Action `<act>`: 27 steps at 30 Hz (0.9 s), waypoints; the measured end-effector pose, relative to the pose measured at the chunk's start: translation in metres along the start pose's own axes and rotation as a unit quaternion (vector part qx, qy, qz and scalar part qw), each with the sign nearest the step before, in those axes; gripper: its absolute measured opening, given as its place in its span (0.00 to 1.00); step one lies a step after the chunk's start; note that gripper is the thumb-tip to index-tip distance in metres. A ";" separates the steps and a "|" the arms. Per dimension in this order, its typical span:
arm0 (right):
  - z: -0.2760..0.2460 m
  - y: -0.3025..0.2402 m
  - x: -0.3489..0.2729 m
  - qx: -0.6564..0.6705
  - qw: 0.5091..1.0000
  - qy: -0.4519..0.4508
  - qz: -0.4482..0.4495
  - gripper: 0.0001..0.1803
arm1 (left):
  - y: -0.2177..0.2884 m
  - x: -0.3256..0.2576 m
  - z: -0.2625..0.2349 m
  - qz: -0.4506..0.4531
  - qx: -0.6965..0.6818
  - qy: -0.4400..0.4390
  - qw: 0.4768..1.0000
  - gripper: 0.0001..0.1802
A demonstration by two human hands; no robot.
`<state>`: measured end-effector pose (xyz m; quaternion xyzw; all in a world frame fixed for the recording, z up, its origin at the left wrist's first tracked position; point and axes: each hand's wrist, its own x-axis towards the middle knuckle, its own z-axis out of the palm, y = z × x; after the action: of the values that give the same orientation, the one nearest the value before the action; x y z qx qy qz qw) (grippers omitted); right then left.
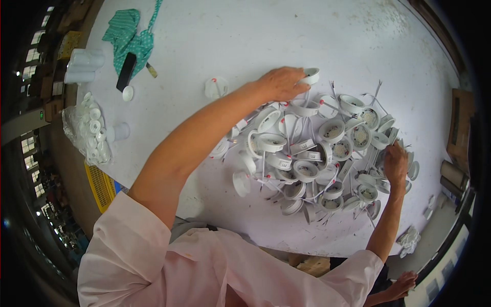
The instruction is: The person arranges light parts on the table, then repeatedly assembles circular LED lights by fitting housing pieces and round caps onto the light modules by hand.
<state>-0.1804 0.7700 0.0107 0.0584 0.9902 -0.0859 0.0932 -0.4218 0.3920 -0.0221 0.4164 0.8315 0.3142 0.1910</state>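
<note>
— What is seen on the white desk, taken from the largest thing down?

— A broad heap of round white lamp housings with thin wires is spread over the desk's right half. Each housing is a shallow ring; some are turned up so that a pale disc is shown inside, others are tipped on edge.

— And the hands?

— The left hand is stretched to the far edge of the heap, and its fingers are curled closed around one white housing, which is held just above the pile. The right hand is laid on the right side of the heap, fingers bent down among the housings; whether anything is gripped there cannot be told.

— Any containers?

— A clear plastic bag filled with small white caps is lying at the desk's left edge. A green dotted cloth is seen beyond it, with a black flat object on it.
</note>
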 end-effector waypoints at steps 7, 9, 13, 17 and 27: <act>-0.006 -0.025 -0.041 0.001 0.997 0.078 -0.016 0.12 | 0.029 -0.057 -0.018 -0.127 -0.013 -0.043 0.991 0.23; -0.008 -0.038 -0.059 -0.019 0.992 0.114 -0.042 0.13 | 0.036 -0.087 -0.038 -0.115 -0.077 0.126 0.982 0.24; -0.032 -0.134 -0.105 0.064 0.956 0.284 0.033 0.15 | 0.045 -0.207 -0.096 -0.127 -0.147 0.254 0.947 0.19; 0.024 -0.245 -0.162 0.212 0.935 0.272 -0.085 0.11 | 0.026 -0.358 -0.089 -0.253 -0.177 0.395 0.865 0.14; 0.130 -0.491 -0.167 0.347 0.921 0.056 -0.167 0.41 | -0.009 -0.578 0.034 -0.430 -0.123 0.371 0.814 0.15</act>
<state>-0.0594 0.2496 -0.0043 -0.0743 0.8974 -0.4349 -0.0045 -0.0718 -0.0694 -0.0212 -0.1589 0.8879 0.4305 0.0329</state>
